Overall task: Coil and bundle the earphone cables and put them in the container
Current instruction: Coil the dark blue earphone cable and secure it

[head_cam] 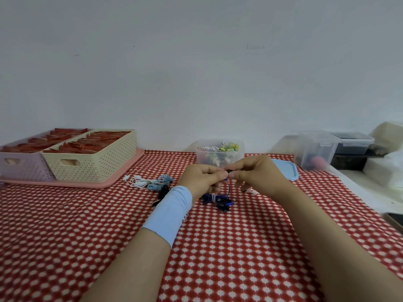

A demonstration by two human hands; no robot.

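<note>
My left hand (pixel 201 180) and my right hand (pixel 256 174) meet above the table, both pinching the black end of a dark blue earphone cable (pixel 220 200). The cable hangs down from my fingers to a loose bundle on the red patterned cloth. Behind my hands stands a clear plastic container (pixel 220 153) holding several coiled earphones. Left of my hands lie a white earphone cable (pixel 139 182), a light blue one (pixel 161 183) and a black one (pixel 163 190), partly hidden by my left wrist, which wears a light blue band.
A blue lid (pixel 285 171) lies right of the container. Cream (pixel 91 158) and lilac (pixel 21 164) baskets of red items sit on a pink tray at the back left. Clear and dark boxes (pixel 316 149) stand at the back right. A phone edge (pixel 394 221) shows at the right.
</note>
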